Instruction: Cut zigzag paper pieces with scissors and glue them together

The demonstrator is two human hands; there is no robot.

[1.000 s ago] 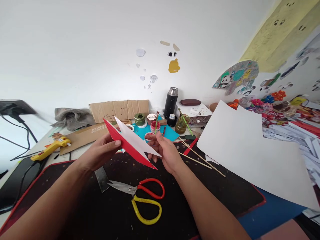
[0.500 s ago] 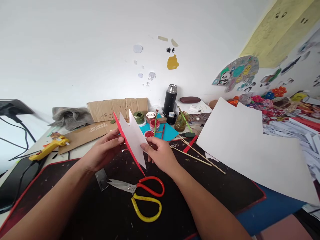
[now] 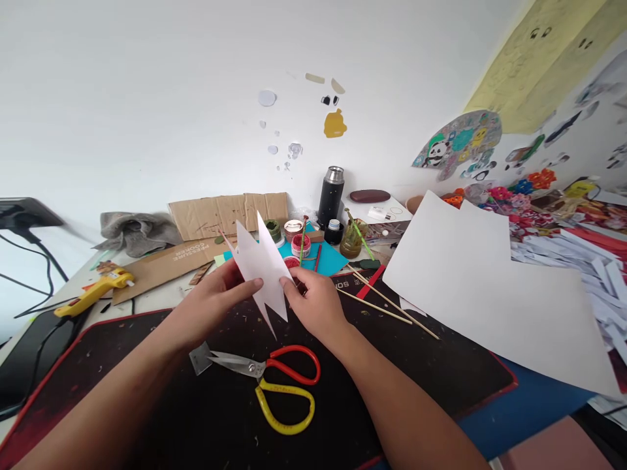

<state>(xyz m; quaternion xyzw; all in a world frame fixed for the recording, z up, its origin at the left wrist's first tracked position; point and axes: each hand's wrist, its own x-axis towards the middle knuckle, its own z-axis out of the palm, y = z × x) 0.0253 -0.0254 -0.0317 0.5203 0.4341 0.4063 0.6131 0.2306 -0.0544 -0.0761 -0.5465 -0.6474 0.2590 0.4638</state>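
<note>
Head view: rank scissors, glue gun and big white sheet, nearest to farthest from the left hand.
1. Scissors, below the left hand
2. Glue gun, off to its left
3. Big white sheet, right, past the right hand

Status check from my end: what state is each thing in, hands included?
White paper cutout: notched, held raised
Left hand: gripping the cutout
Right hand: pinching the cutout's edge
Scissors: lying down, handles spread
Green paint jar: open
Red paint jar: open
Flask: upright
Glass jar: upright
Glue gun: lying down
Brown case: closed
</note>
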